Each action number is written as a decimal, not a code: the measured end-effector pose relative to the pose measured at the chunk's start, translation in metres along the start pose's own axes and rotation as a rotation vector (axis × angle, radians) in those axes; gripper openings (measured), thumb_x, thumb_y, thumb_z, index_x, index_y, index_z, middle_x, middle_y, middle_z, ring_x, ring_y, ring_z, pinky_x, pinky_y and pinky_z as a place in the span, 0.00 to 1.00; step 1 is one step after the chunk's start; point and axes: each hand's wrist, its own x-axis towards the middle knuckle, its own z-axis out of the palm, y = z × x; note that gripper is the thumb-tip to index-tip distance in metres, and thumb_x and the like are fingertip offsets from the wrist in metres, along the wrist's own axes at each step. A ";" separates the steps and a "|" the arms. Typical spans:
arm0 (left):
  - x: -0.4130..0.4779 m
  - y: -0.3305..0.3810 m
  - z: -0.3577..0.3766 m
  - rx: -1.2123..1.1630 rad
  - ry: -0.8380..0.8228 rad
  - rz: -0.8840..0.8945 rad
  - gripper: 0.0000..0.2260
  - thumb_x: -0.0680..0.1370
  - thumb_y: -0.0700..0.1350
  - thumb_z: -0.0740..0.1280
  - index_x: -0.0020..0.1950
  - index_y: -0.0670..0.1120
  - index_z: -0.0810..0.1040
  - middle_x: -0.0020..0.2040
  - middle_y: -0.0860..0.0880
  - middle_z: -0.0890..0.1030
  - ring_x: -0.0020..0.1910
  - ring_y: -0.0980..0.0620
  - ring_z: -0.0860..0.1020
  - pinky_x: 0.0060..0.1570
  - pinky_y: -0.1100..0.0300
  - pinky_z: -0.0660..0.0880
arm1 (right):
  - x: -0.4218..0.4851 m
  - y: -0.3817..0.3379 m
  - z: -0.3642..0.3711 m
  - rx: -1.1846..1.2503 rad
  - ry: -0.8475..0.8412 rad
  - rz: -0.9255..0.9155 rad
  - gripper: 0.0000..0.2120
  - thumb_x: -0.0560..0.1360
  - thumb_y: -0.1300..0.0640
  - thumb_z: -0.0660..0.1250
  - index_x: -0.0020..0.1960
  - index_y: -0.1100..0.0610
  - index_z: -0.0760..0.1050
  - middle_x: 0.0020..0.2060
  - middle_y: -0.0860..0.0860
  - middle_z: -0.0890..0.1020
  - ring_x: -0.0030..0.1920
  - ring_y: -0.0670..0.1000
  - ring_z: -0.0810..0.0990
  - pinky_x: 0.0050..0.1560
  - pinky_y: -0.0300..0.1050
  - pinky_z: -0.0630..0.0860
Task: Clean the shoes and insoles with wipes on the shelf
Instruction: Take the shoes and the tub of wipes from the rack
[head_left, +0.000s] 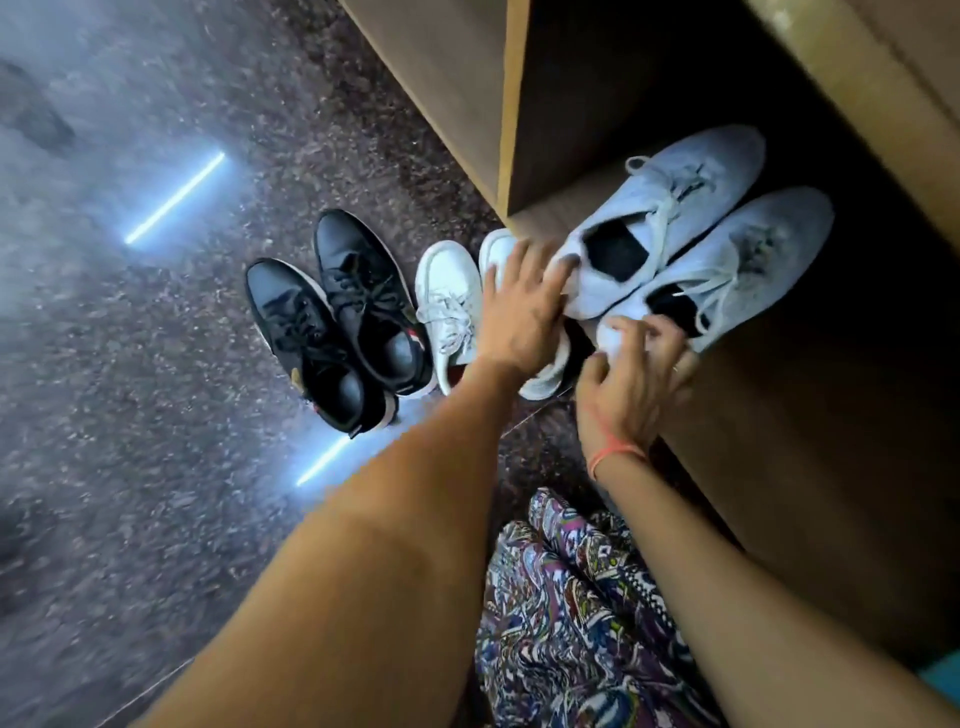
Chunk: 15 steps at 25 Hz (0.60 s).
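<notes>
Head view: pale grey shoes (675, 223) sit at the front edge of the shelf (779, 431). The left hand (519, 312) rests on the farther heel, fingers straight, its grip slack. The right hand (634, 379) has its grip curled round something white at the nearer heel, probably a wipe (615, 338), though blur leaves that unsure. White shoes (452, 306) and black shoes (332, 322) wait on the floor (156, 364). No insoles are out, so most of the cleaning looks undone.

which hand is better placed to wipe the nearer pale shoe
Right. The right hand pinches what looks like a wipe at the heel of the nearer shoe; the left hand, fingers straight, rests on the farther shoe.
</notes>
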 end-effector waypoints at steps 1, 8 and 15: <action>-0.021 -0.016 0.003 -0.033 0.135 -0.133 0.20 0.75 0.41 0.63 0.67 0.41 0.71 0.66 0.38 0.71 0.66 0.37 0.69 0.61 0.44 0.68 | -0.011 -0.008 0.010 0.024 -0.018 -0.163 0.12 0.66 0.59 0.63 0.48 0.52 0.79 0.56 0.54 0.77 0.54 0.55 0.66 0.48 0.51 0.66; -0.124 -0.094 0.013 -0.180 -0.017 -1.171 0.29 0.76 0.44 0.64 0.73 0.36 0.57 0.69 0.39 0.65 0.69 0.39 0.64 0.60 0.42 0.67 | -0.042 -0.078 0.074 -0.144 -0.926 -0.729 0.24 0.76 0.61 0.61 0.71 0.58 0.63 0.74 0.52 0.58 0.63 0.61 0.71 0.59 0.54 0.74; -0.123 -0.134 0.026 -0.106 -0.370 -1.066 0.25 0.75 0.51 0.68 0.65 0.37 0.69 0.64 0.37 0.72 0.65 0.39 0.69 0.60 0.47 0.69 | -0.045 -0.108 0.114 -0.285 -1.200 -0.735 0.36 0.78 0.61 0.61 0.78 0.57 0.43 0.75 0.56 0.55 0.69 0.62 0.66 0.66 0.54 0.66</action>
